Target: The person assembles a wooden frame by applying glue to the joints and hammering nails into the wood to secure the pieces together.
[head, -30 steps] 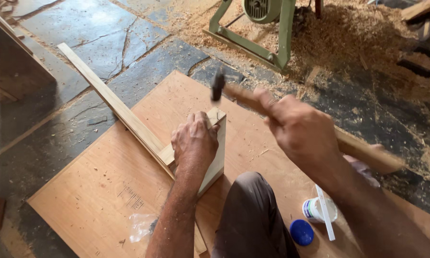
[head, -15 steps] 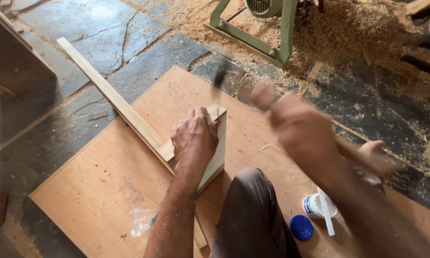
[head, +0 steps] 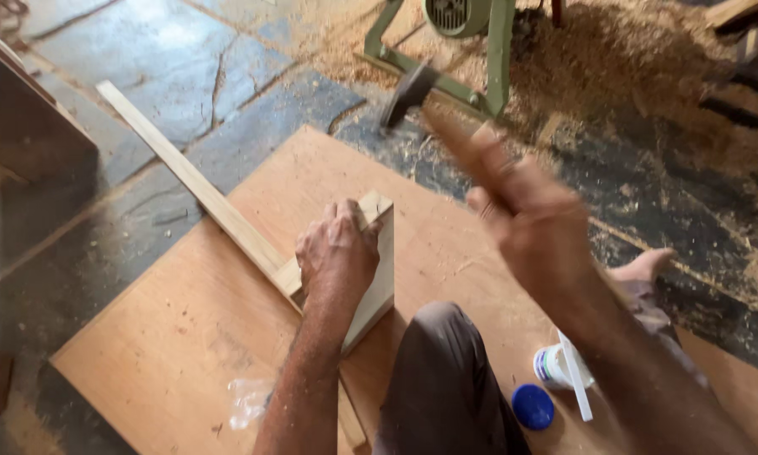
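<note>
**Hammer raised over a wooden joint**

Stone slabs, dark and cracked, make up the floor [head: 168,59], with sawdust [head: 632,67] heaped at the top right around a green metal stand [head: 497,59]. On the floor lies a large plywood sheet [head: 185,337], and on it a long wooden strip [head: 194,185] runs diagonally up to the left. The left hand [head: 337,253] presses down on a small wooden block [head: 377,261] that stands on edge against the strip, its fingers curled together over the block's top edge. The right hand [head: 535,227], blurred, has its fingers clamped on the wooden handle of a hammer [head: 408,93]; the dark head is lifted above and beyond the block, well apart from it. The person's knee [head: 446,379], in dark cloth, rests just below the block. Near the knee, on the sheet, a small white pot [head: 552,366] lies with a white stick [head: 577,379] across it, and a blue lid [head: 532,406] sits just beside it. A crumpled clear wrapper [head: 248,400] lies near the left forearm.
</note>
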